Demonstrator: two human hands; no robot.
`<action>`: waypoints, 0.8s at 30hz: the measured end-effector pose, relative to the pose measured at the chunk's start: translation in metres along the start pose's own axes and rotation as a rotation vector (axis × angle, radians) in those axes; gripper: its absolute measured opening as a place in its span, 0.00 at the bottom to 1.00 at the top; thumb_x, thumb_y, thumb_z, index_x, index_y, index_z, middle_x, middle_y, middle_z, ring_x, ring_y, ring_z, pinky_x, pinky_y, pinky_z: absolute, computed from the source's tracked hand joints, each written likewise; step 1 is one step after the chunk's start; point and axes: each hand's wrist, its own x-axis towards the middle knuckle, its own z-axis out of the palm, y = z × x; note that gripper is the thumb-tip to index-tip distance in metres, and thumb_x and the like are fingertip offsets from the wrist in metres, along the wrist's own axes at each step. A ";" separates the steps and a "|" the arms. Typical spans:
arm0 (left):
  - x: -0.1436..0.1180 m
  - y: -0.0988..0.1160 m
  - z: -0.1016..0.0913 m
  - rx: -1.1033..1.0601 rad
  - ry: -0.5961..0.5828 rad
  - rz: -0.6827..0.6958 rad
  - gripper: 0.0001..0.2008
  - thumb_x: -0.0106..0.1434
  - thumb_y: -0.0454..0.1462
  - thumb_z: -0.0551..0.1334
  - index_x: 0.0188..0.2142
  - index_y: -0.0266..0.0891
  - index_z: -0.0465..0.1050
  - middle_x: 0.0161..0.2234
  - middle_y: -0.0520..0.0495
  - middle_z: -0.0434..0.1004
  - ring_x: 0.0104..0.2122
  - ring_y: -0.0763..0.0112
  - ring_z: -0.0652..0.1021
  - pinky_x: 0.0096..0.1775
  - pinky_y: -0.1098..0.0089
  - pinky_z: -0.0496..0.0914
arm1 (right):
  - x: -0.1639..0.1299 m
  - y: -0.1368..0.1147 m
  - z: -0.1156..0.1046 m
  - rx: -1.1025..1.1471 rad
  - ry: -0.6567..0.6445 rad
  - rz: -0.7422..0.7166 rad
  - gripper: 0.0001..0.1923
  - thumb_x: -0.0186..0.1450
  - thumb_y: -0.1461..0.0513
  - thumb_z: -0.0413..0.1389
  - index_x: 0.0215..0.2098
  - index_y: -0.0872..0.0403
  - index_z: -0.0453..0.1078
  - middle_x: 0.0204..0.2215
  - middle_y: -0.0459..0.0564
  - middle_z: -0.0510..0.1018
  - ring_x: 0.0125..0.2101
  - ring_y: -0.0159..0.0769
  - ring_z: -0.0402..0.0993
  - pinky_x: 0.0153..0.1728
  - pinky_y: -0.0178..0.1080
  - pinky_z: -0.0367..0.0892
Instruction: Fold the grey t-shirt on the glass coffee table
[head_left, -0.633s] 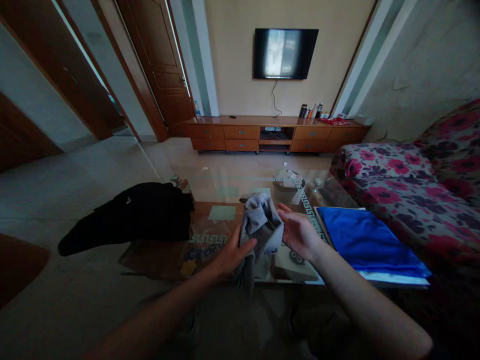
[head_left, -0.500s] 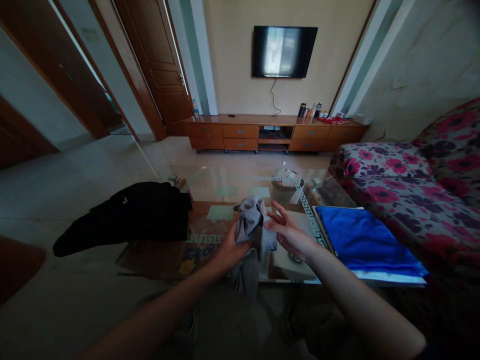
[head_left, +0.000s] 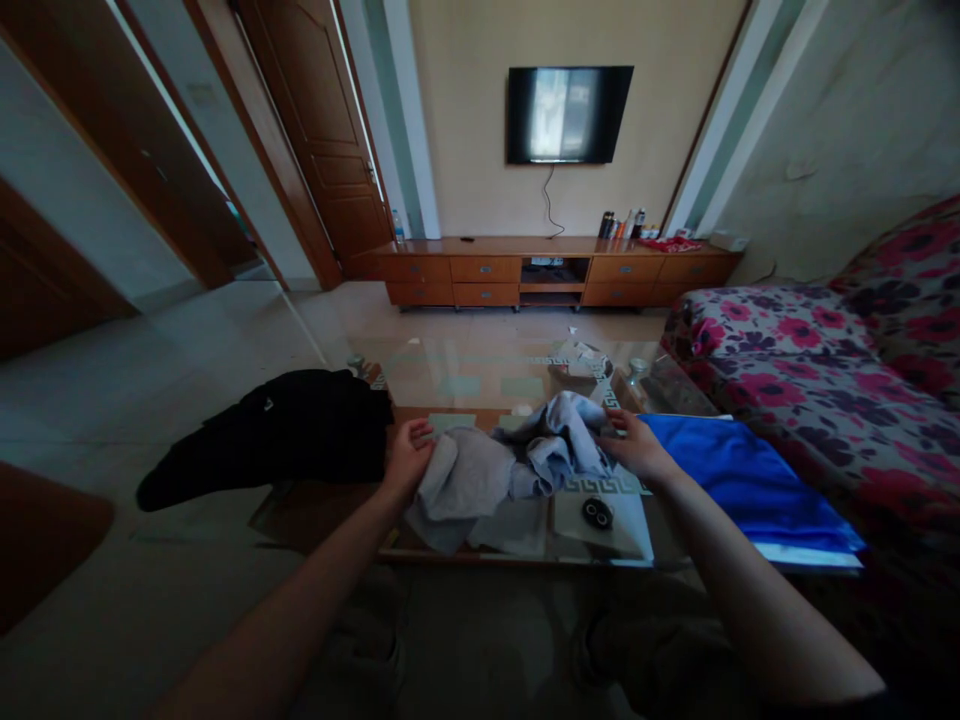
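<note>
A crumpled light grey piece of clothing lies across the glass table between my hands, its right part bunched up in folds. My left hand is at its left edge, with curled fingers closed on the cloth. At the right end, my right hand has its fingers closed on the bunched fabric. Left of my left hand lies a black garment. Beside my right hand is a folded blue garment, with something pale under it.
The glass coffee table has a patterned border. A black round-eyed item shows near its front edge. A floral sofa stands to the right. Beyond are a wooden TV cabinet and a wall-mounted television.
My hands have moved apart, left hand leftward and right hand rightward. The grey clothing has gone from a bundle held up between them to a wider spread on the table.
</note>
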 end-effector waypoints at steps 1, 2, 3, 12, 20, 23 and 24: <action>-0.001 -0.003 -0.001 0.045 0.061 0.007 0.19 0.52 0.35 0.68 0.44 0.38 0.71 0.44 0.41 0.77 0.43 0.62 0.78 0.53 0.55 0.70 | 0.001 0.007 0.001 -0.091 -0.042 0.048 0.29 0.53 0.58 0.67 0.52 0.56 0.72 0.46 0.58 0.80 0.41 0.45 0.79 0.43 0.46 0.74; -0.004 -0.005 -0.001 0.082 0.106 0.018 0.18 0.53 0.35 0.66 0.44 0.38 0.71 0.45 0.41 0.77 0.44 0.62 0.78 0.53 0.55 0.70 | 0.001 0.012 0.001 -0.167 -0.083 0.061 0.29 0.53 0.56 0.67 0.52 0.56 0.73 0.46 0.58 0.80 0.42 0.47 0.79 0.44 0.47 0.74; -0.007 -0.005 0.000 0.115 0.124 0.040 0.16 0.55 0.35 0.65 0.45 0.39 0.72 0.46 0.41 0.76 0.46 0.62 0.77 0.54 0.56 0.70 | 0.001 0.015 0.001 -0.231 -0.122 0.040 0.29 0.54 0.54 0.67 0.51 0.56 0.73 0.45 0.57 0.80 0.43 0.48 0.79 0.47 0.49 0.73; -0.072 0.040 0.029 0.504 -0.533 0.493 0.13 0.65 0.45 0.63 0.45 0.44 0.77 0.48 0.44 0.76 0.51 0.59 0.75 0.57 0.57 0.66 | -0.009 0.005 -0.002 -0.516 -0.472 -0.106 0.24 0.54 0.43 0.67 0.38 0.52 0.81 0.39 0.55 0.82 0.42 0.49 0.78 0.48 0.48 0.70; -0.112 0.031 0.067 0.786 -0.618 0.618 0.33 0.57 0.45 0.71 0.61 0.48 0.68 0.59 0.42 0.69 0.59 0.49 0.67 0.62 0.48 0.57 | -0.028 -0.027 0.023 -0.066 -0.476 -0.047 0.20 0.62 0.46 0.61 0.42 0.51 0.77 0.37 0.52 0.82 0.40 0.46 0.79 0.46 0.48 0.72; -0.101 0.030 0.072 0.756 -0.555 0.554 0.17 0.62 0.36 0.64 0.51 0.47 0.77 0.52 0.43 0.76 0.55 0.52 0.71 0.59 0.50 0.61 | -0.025 -0.039 0.015 0.260 -0.393 0.041 0.22 0.63 0.45 0.59 0.44 0.52 0.75 0.36 0.51 0.83 0.35 0.43 0.79 0.41 0.44 0.74; -0.095 0.030 0.072 0.708 -0.532 0.517 0.13 0.63 0.35 0.62 0.47 0.46 0.78 0.48 0.43 0.78 0.53 0.53 0.73 0.57 0.52 0.63 | -0.021 -0.039 0.010 0.275 -0.316 0.036 0.22 0.63 0.45 0.59 0.43 0.52 0.75 0.36 0.51 0.83 0.35 0.42 0.80 0.40 0.43 0.74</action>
